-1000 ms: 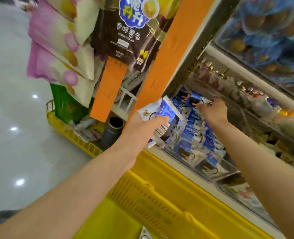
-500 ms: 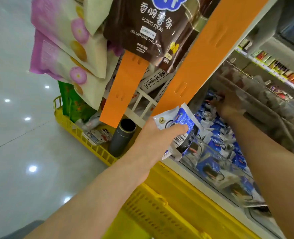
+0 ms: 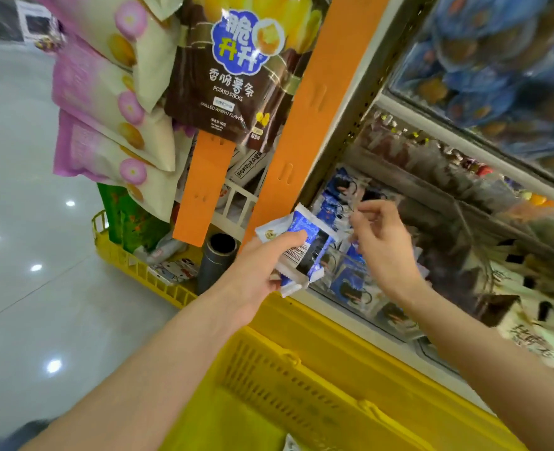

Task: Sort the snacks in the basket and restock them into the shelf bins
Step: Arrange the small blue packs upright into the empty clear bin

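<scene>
The top of the clear bin [image 3: 350, 283] lies open behind its front wall. An orange strip [image 3: 304, 125] hangs over its left edge; there the left hand [image 3: 259, 271] grips a packet [image 3: 304, 244], the right hand [image 3: 386, 249] hovering mid-opening.

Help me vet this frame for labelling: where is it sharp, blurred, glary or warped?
Head view: print on the brown potato-stick bag is sharp and readable; the blue bags top right and the right hand are smeared by blur; the glossy floor carries bright spots of reflected light; the orange strip and shelf edges run steeply slanted across the wide-angle frame.
</scene>
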{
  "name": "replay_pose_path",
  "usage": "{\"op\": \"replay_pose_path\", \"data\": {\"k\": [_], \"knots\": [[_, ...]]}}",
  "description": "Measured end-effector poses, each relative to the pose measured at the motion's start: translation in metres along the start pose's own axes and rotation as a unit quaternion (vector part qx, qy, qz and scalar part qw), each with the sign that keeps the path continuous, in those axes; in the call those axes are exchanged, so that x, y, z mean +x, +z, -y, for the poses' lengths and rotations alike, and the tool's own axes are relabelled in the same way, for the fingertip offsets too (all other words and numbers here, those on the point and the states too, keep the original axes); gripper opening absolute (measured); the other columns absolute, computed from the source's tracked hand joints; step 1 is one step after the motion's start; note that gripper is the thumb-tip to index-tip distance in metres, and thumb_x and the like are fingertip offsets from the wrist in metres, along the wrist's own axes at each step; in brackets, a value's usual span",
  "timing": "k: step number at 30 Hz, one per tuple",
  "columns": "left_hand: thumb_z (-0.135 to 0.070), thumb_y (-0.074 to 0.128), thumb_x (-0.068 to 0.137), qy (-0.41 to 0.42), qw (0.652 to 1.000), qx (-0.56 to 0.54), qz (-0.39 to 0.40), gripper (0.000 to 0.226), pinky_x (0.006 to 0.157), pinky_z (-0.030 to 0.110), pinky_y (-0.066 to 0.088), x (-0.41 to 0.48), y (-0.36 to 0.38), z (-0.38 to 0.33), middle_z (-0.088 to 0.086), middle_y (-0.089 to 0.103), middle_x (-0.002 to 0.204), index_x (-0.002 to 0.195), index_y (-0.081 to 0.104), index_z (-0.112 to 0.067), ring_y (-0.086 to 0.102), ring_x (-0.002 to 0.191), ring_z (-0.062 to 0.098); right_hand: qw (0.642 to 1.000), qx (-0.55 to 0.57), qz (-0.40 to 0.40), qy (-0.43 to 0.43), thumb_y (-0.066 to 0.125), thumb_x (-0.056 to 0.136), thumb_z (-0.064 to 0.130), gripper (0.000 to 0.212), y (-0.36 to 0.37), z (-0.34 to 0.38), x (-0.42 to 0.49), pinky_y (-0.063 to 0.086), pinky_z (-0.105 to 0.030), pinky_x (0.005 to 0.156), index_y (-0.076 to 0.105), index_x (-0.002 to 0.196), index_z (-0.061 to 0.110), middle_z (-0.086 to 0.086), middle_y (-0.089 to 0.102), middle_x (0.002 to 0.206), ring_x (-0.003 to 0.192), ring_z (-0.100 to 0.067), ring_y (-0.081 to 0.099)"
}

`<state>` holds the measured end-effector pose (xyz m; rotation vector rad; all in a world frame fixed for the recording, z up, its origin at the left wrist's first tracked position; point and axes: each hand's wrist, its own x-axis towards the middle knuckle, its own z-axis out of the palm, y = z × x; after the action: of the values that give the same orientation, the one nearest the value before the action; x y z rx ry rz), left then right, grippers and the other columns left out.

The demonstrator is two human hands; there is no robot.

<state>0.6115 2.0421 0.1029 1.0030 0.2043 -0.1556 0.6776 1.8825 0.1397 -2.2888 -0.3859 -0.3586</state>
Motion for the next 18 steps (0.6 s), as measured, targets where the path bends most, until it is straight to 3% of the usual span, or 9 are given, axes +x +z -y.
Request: {"op": "replay_pose_path", "data": {"k": [3,4,7,10,13,16,18], "knots": [[-0.025,0.064,0.085,-0.025,1.0,0.001,-0.003,0.041,0.091,0.042,0.048,-0.009,0.007,0.013,0.012,0.067,0.112,0.124,0.055,-0.016,0.063,0.104,0.027,0.989,-0.067,0.078,-0.104,0.049,0.091,0.039,0.018,-0.008,0.015,-0.056,0.042,-0.005,0.076,0.047,0.109,0.035,0.019,0.05,0.098,0.088,0.006,0.05],[-0.028,0.062,0.086,-0.029,1.0,-0.003,-0.002,0.038,0.087,0.041,0.05,-0.012,0.01,0.016,0.01,0.068,0.107,0.122,0.057,-0.017,0.065,0.097,0.023,0.98,-0.098,0.113,-0.13,0.045,0.088,0.047,0.034,-0.008,0.017,-0.068,0.038,-0.004,0.084,0.048,0.117,0.03,0.02,0.046,0.105,0.094,0.008,0.047],[-0.044,0.047,0.092,-0.036,0.999,-0.014,-0.008,0.035,0.063,0.027,0.046,-0.022,0.017,0.021,0.002,0.069,0.093,0.115,0.06,-0.021,0.063,0.071,0.011,0.973,-0.121,0.162,-0.113,0.05,0.084,0.052,0.062,-0.003,0.018,-0.089,0.025,-0.004,0.098,0.039,0.135,0.019,0.015,0.034,0.124,0.117,0.003,0.036],[-0.04,0.035,0.098,-0.004,0.999,0.033,-0.036,0.038,0.072,0.03,0.043,-0.024,0.022,0.026,0.006,0.063,0.107,0.127,0.049,-0.018,0.058,0.089,0.018,0.989,-0.06,0.132,-0.042,0.063,0.082,0.046,0.066,-0.001,0.024,-0.091,0.029,0.0,0.089,0.035,0.134,0.018,0.009,0.039,0.122,0.109,0.003,0.039],[-0.031,0.038,0.099,0.045,0.992,0.108,-0.047,0.032,0.08,0.032,0.049,-0.027,0.023,0.029,0.004,0.059,0.112,0.13,0.04,-0.022,0.058,0.094,0.015,0.994,-0.021,0.108,0.005,0.066,0.081,0.042,0.056,0.0,0.029,-0.087,0.04,-0.003,0.08,0.038,0.126,0.024,0.013,0.046,0.116,0.101,0.006,0.048],[-0.028,0.039,0.099,0.074,0.989,0.122,-0.051,0.026,0.063,0.019,0.048,-0.027,0.019,0.026,-0.002,0.058,0.103,0.124,0.039,-0.027,0.059,0.086,0.005,0.994,-0.006,0.108,0.006,0.058,0.088,0.036,0.033,0.0,0.031,-0.082,0.039,0.002,0.065,0.04,0.115,0.03,0.025,0.048,0.094,0.081,0.021,0.05],[-0.028,0.041,0.098,0.086,0.987,0.12,-0.058,0.02,0.057,0.015,0.046,-0.024,0.015,0.024,-0.002,0.059,0.102,0.118,0.038,-0.027,0.06,0.086,0.005,0.989,0.068,0.123,0.055,0.049,0.094,0.031,0.021,-0.005,0.029,-0.072,0.045,-0.006,0.055,0.046,0.113,0.021,0.013,0.058,0.087,0.071,0.014,0.058]]}}
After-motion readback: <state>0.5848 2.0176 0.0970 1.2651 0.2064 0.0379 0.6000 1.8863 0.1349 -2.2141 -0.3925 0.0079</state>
